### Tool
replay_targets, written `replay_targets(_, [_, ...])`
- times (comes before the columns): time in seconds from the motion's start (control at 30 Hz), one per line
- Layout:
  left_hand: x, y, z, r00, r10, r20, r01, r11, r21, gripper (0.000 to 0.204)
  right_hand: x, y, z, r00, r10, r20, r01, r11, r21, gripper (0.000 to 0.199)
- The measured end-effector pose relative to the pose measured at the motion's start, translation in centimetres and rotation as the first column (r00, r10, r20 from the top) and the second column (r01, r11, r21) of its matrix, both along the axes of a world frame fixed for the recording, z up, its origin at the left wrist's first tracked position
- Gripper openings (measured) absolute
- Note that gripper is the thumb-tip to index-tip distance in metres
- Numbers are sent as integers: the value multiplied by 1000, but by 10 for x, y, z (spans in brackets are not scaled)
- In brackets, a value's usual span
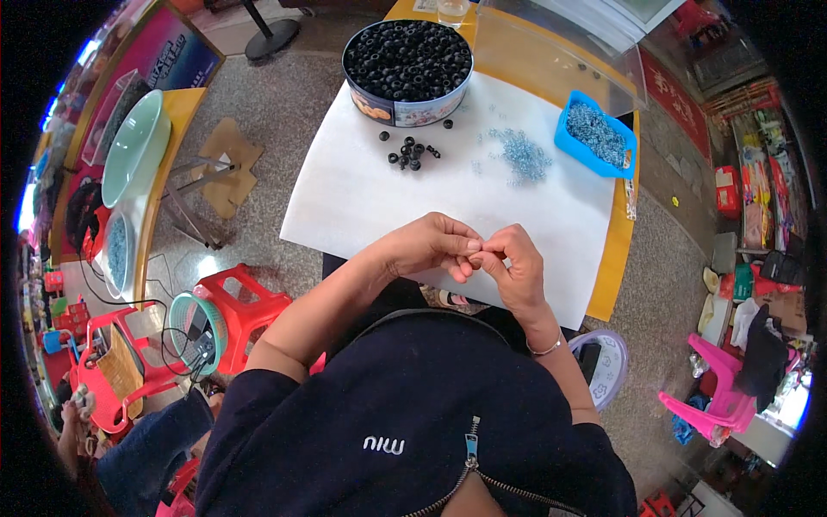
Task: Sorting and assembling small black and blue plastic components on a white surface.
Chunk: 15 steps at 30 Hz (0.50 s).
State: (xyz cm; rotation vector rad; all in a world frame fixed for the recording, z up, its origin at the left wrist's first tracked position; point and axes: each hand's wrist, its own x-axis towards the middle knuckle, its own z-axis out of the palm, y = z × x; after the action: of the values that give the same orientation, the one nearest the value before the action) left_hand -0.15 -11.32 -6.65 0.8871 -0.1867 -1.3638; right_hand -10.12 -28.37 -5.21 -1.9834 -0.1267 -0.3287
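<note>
Over the near edge of the white-covered table [345, 200], my left hand [438, 246] and my right hand [515, 263] meet at the fingertips. Each is closed in a pinch, thumb against fingers. Whatever they hold between them is too small or hidden to make out. Beyond them lies a loose group of black beads [413, 153], several in number. Farther right is a scattered heap of clear bluish pieces [524, 158]. A round printed tin [431, 110] full of black beads stands at the far side. A blue plastic basket [573, 153] of similar bluish pieces sits at the far right.
A clear plastic sheet or box [551, 52] and a glass [452, 12] stand at the table's far edge. On the left are a pale green basin [138, 146] on another table and a red stool [241, 310]. A pink stool [719, 388] stands right. Someone sits at lower left.
</note>
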Motion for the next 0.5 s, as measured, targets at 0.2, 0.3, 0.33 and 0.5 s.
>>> replay_targets(0.2, [-8, -7, -4, 995, 73, 68, -71, 997, -31, 28, 1, -1, 1, 994, -29, -101, 35, 998, 56, 12])
replay_targets(0.3, [-13, -13, 7, 973, 155, 170, -167, 984, 62, 28, 3, 1, 1, 992, -94, -79, 98, 994, 49, 12])
replay_targets(0.33, [-15, -14, 10, 959, 146, 243, -171, 981, 86, 29, 3, 2, 1, 990, -124, -68, 126, 992, 28, 12])
replay_targets(0.5, [-24, -18, 4, 893, 200, 403, -268, 956, 119, 29, 5, 8, -1, 989, -139, -53, 139, 990, 12, 14])
